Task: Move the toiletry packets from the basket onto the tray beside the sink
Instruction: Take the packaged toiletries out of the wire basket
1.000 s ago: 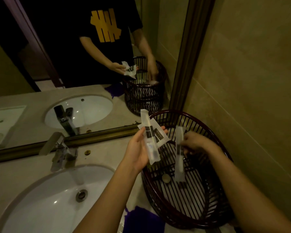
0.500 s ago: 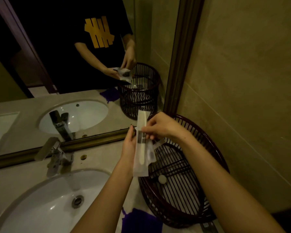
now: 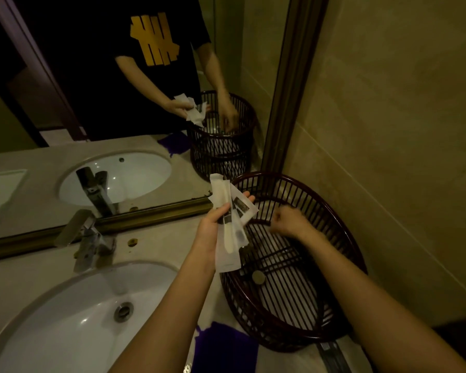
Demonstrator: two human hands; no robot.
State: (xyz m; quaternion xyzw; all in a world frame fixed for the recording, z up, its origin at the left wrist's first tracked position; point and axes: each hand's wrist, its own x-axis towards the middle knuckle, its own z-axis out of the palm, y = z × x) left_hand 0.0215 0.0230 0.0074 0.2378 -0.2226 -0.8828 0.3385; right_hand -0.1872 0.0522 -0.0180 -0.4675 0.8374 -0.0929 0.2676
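A: Head view, then. The left hand (image 3: 213,232) is up beside the near rim of the dark red slatted basket (image 3: 342,238), thumb and fingers pinched on a fan of white paper toiletry packets (image 3: 230,230). How many are in the fan?

B: Several, overlapping; I cannot count them. The right hand (image 3: 288,224) is down inside the basket, toward its far end, fingers curled. It is blurred, so I cannot tell whether it has anything pinched.

A: What is left in the basket?

B: One small pale round item (image 3: 258,276) lies on the basket floor, nearer the person than the right hand. Whether it is a packet I cannot say. The far corner under the right hand is hidden.

A: So how would you do this pick well?

B: Probably sweep the fingertips along the slats, since thin paper can slip between them or lie flat against the wall. Lift a corner first, then pinch. Meanwhile the left thumb should press firmly; the fan looks loose and a sachet could slide out over the white oval sink basin (image 3: 78,324) left of the basket.

A: And the tray?

B: I see none for certain. A purple cloth or mat (image 3: 223,345) lies in front of the basket.
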